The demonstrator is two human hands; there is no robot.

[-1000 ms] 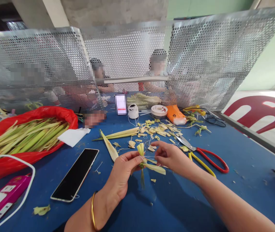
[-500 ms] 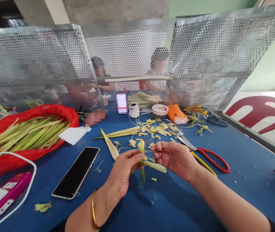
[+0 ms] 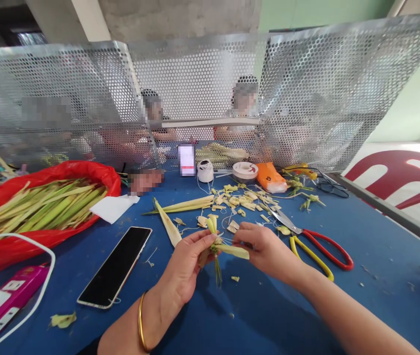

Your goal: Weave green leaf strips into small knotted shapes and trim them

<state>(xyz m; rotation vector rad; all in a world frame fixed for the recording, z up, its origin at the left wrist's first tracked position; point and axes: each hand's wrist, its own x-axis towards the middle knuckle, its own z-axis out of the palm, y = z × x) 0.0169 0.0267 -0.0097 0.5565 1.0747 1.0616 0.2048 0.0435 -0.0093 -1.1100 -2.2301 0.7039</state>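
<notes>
My left hand [image 3: 186, 268], with a gold bangle at the wrist, pinches a small bundle of pale green husk strips [image 3: 216, 247] between thumb and fingers. One strip stands up from it, a broad one sticks out to the right, and thin green ends hang below. White thread [image 3: 226, 240] runs from the bundle's middle to my right hand [image 3: 267, 250], whose curled fingers are closed on it. The fingertips of my right hand are partly hidden. Red and yellow handled scissors [image 3: 308, 233] lie to the right of that hand. Cut husk pieces [image 3: 249, 199] are scattered behind both hands.
A red bag [image 3: 112, 178] of husks stands left, near a phone [image 3: 116, 268] and a purple power strip [image 3: 21, 291]. At the back are a thread spool [image 3: 205, 172], a tape roll [image 3: 245, 171] and an orange packet [image 3: 270, 176]. People sit behind a perforated metal screen [image 3: 195, 64].
My right hand has turned over, palm now downward, with its fingers curled in near the thread. The husk bundle stays in my left hand, tilted slightly left at its top.
</notes>
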